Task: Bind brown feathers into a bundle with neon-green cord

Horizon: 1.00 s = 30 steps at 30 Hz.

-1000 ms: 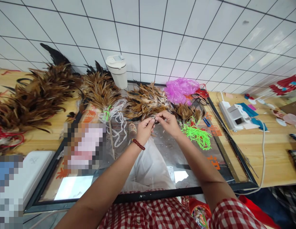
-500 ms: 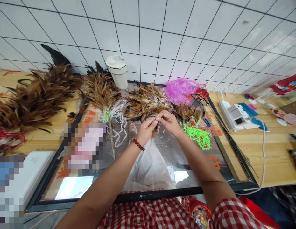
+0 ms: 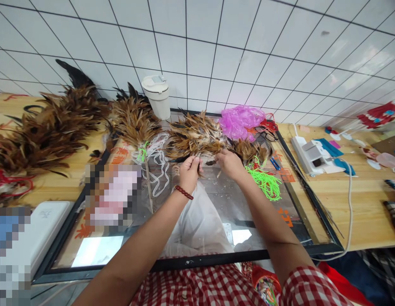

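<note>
Pinched between thumb and fingertips of the left grip point(image 3: 190, 172): a small brown feather tuft point(image 3: 201, 174), jutting just below the fingers, above the bare middle of the glass panel point(image 3: 229, 195). Beside it, a short gap apart, the right grip point(image 3: 231, 165) — with fingertips bent down at the near right edge of the loose feather pile point(image 3: 197, 131), partly hidden, so impossible to tell whether pinching anything.

Directly beyond both hands, that pile, towards the far edge of the panel. Just right of the right hand, a bound feather bunch point(image 3: 250, 149), with bright green cords point(image 3: 266, 183) spilling nearer. Behind these, a crumpled pink plastic bag point(image 3: 240, 121).

Left of the pile, a tangle of pale ribbon point(image 3: 161, 170), then a feather duster point(image 3: 135, 121) with stick towards the near edge. Behind, near the wall — a white lidded cup point(image 3: 157, 97). Farther out on the wooden worktop point(image 3: 369, 204): a long feather bundle point(image 3: 57, 127) at left, a white power strip point(image 3: 307, 155) at right.
</note>
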Available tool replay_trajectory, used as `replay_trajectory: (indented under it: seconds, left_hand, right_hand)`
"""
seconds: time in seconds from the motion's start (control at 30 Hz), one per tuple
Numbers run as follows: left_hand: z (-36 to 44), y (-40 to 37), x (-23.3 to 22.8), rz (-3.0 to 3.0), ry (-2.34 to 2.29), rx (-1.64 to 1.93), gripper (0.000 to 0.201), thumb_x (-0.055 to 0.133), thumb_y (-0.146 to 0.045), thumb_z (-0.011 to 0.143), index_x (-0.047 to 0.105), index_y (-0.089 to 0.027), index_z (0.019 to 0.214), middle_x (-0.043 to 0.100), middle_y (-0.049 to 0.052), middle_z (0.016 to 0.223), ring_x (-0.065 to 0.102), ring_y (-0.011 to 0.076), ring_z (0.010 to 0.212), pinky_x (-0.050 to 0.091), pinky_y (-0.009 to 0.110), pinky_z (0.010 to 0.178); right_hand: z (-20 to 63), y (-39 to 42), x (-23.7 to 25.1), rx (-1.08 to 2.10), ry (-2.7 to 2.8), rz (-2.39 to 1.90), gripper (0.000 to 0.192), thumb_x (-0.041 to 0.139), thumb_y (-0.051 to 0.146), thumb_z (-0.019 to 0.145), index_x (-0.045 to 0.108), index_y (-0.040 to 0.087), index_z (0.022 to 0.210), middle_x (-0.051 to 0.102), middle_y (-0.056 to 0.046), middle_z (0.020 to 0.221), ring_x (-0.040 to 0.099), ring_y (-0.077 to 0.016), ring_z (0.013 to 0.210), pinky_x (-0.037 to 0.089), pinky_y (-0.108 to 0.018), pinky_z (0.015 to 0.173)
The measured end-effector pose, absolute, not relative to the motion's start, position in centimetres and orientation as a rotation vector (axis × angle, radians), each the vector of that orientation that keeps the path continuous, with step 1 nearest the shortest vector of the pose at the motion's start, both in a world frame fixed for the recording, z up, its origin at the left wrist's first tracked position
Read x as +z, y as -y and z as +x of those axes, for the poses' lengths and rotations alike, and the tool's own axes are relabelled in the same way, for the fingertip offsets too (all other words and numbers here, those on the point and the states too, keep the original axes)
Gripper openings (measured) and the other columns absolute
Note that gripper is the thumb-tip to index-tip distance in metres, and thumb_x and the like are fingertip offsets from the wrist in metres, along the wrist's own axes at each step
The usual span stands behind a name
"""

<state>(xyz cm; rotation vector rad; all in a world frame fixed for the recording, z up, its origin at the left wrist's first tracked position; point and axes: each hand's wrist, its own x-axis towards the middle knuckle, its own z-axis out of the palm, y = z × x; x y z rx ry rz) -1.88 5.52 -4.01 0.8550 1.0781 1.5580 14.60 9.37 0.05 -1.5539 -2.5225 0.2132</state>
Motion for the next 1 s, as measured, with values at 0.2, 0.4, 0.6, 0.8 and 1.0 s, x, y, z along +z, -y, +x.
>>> replay_trajectory:
  seconds: [0.2, 0.4, 0.6, 0.8, 1.0]
  left_hand:
    - [-1.9, -5.6, -4.2, 0.817, -1.064, 1.590, 0.029, 0.063, -0.044, 0.079, 0.058, -0.016, 0.072, 0.050, -0.004, 0.054, 0.045, 0.0071, 0.048, 0.037, 0.020, 0.047]
    - [-1.9, -5.7, -4.4, 0.818, -1.089, 1.592, 0.029, 0.062, -0.045, 0.079, 0.059, -0.016, 0.072, 0.051, -0.004, 0.054, 0.045, 0.0073, 0.049, 0.040, 0.021, 0.050]
    - [-2.0, -5.8, -4.8, 0.858, -1.084, 1.572, 0.029, 0.060, -0.045, 0.081, 0.060, -0.017, 0.074, 0.052, -0.004, 0.057, 0.046, 0.0077, 0.050, 0.041, 0.021, 0.051]
    - [-2.0, -5.8, -4.9, 0.884, -1.097, 1.557, 0.030, 0.059, -0.046, 0.081, 0.060, -0.017, 0.074, 0.052, -0.003, 0.057, 0.046, 0.0079, 0.050, 0.041, 0.021, 0.052]
    - [-2.0, -5.8, -4.9, 0.896, -1.105, 1.541, 0.030, 0.060, -0.046, 0.081, 0.060, -0.017, 0.074, 0.053, -0.003, 0.057, 0.047, 0.0080, 0.050, 0.041, 0.021, 0.052]
  right_hand:
    - [14.9, -9.6, 1.1, 0.371, 2.610, -1.091, 0.023, 0.047, 0.009, 0.084, 0.066, 0.018, 0.093, 0.062, -0.007, 0.099, 0.056, -0.0175, 0.095, 0.041, -0.026, 0.082]
    - [16.0, -9.6, 1.9, 0.114, 2.379, -1.580, 0.031, 0.045, 0.013, 0.088, 0.067, 0.020, 0.108, 0.064, -0.010, 0.109, 0.060, -0.0223, 0.096, 0.042, -0.031, 0.078]
    - [16.5, -9.9, 1.5, 0.324, 2.480, -1.557, 0.028, 0.050, 0.012, 0.084, 0.070, 0.022, 0.101, 0.067, -0.007, 0.107, 0.062, -0.0203, 0.098, 0.045, -0.029, 0.084]
    - [16.6, -10.3, 0.2, 0.356, 2.494, -1.581, 0.029, 0.053, 0.010, 0.082, 0.070, 0.022, 0.102, 0.066, -0.007, 0.108, 0.061, -0.0204, 0.100, 0.044, -0.029, 0.085]
    - [16.1, -10.5, -0.8, 0.326, 2.492, -1.571, 0.021, 0.046, 0.014, 0.087, 0.067, 0.017, 0.091, 0.064, -0.010, 0.097, 0.059, -0.0201, 0.093, 0.043, -0.028, 0.082]
